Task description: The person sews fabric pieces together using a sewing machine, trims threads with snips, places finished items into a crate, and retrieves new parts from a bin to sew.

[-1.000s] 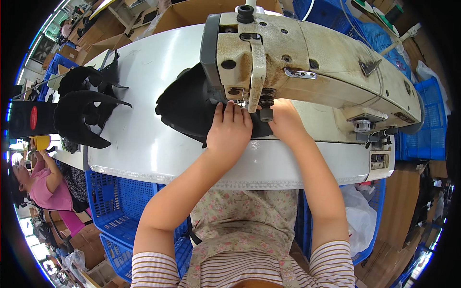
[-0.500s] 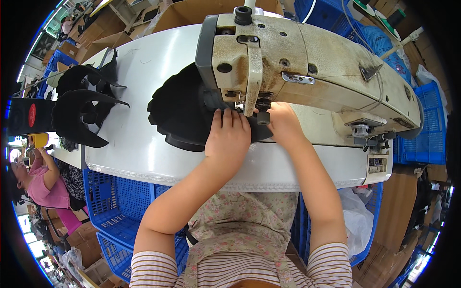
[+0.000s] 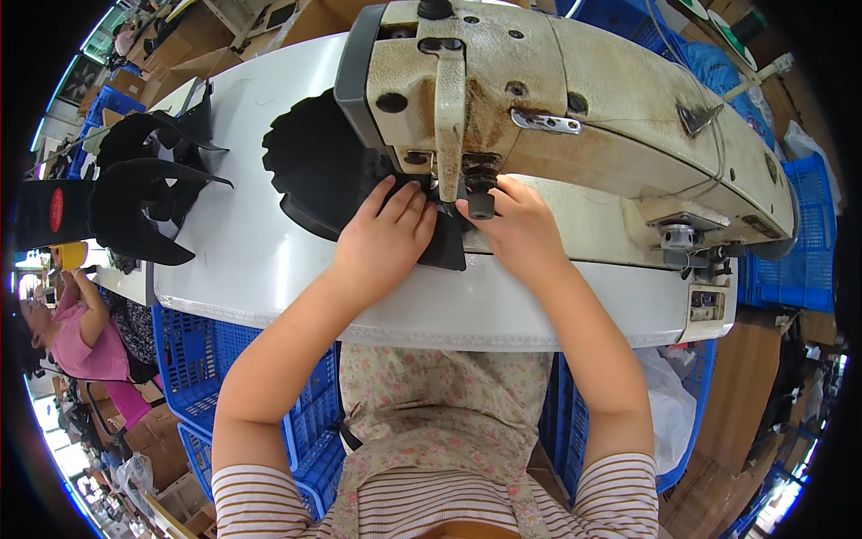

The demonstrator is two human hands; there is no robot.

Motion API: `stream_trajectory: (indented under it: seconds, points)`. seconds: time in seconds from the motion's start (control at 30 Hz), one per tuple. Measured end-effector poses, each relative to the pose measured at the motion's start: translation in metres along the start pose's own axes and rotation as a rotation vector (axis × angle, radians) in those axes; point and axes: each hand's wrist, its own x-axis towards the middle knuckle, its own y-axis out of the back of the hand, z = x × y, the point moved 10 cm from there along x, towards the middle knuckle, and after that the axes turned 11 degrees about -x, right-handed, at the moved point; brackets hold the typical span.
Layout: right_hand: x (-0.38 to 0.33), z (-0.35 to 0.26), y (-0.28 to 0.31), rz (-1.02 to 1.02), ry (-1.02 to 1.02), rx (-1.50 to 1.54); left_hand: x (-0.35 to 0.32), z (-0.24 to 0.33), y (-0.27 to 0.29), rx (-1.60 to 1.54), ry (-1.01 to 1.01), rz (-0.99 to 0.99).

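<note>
A black, curved, scallop-edged piece lies on the white machine bed under the head of a beige sewing machine. My left hand rests palm down on it, fingers stretched out and slightly apart just left of the needle area. On the other side, my right hand has bent fingers at the piece's right edge, close beside the dark knob. That knob and the machine head hide some of its fingertips. The needle itself is hard to make out.
Similar black curved pieces stand at the left end of the white table. Blue plastic crates sit below its front edge, and another blue crate is at right. A person in pink is at far left.
The black piece has turned and shifted left under the machine head. My left hand has slid left along with it, and my right hand has moved left toward the needle area.
</note>
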Motion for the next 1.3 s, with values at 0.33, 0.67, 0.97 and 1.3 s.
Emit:
stream_trajectory:
  seconds: [0.33,0.67,0.97,1.3]
  points:
    - [0.000,0.001,-0.002,-0.018,-0.031,0.001,0.002,-0.003,-0.003,0.024,-0.025,-0.020]
    - [0.000,0.004,-0.011,-0.139,-0.121,0.035,0.004,-0.019,-0.005,0.007,-0.060,-0.028]
    - [-0.002,0.003,-0.014,-0.159,-0.101,0.033,0.010,-0.025,0.002,0.014,-0.123,-0.017]
    - [-0.003,0.009,-0.010,-0.090,-0.116,0.100,0.026,0.009,0.014,0.068,0.072,-0.223]
